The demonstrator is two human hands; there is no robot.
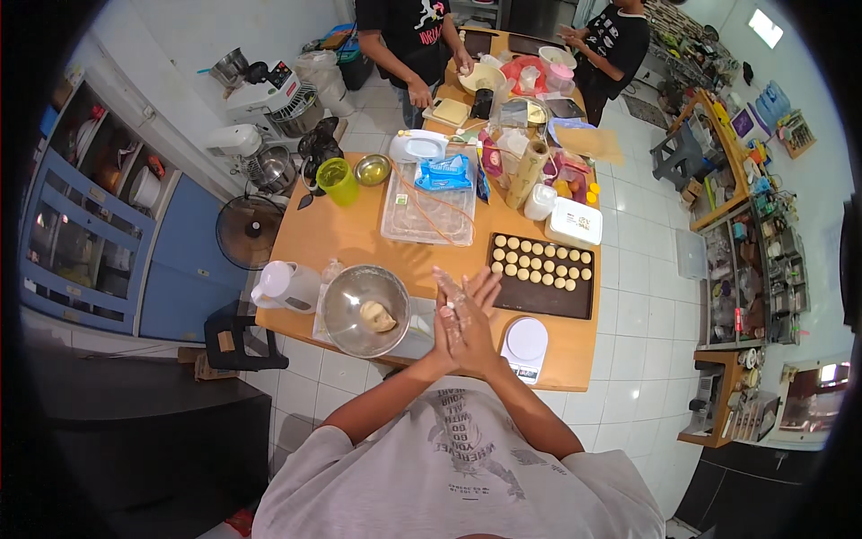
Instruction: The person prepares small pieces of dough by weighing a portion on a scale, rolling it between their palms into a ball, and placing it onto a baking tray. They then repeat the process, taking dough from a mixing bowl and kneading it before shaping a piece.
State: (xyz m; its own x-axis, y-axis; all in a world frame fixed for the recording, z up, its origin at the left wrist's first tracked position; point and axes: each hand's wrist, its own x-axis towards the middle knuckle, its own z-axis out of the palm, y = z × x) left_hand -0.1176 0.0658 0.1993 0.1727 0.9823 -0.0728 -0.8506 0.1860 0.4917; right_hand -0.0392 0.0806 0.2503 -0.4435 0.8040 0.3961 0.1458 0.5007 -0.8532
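Wooden tabletop (310, 242), hands (462, 319) together near front edge (567, 387), bare wood (458, 256) ahead

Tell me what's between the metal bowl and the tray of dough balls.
In the head view: the left hand and right hand, pressed together above the table, and a pale flat thing beside the metal bowl.

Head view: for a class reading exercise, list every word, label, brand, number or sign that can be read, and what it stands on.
Light grey T-shirt: dark lettering, partly readable; wording withheld.
Co-worker's black T-shirt, upper left: red lettering, partly hidden; wording withheld.
Blue soft packet: white lettering, wording withheld.
White rectangular tub: dark print, too small to read.
White kitchen scale: small print, too small to read.
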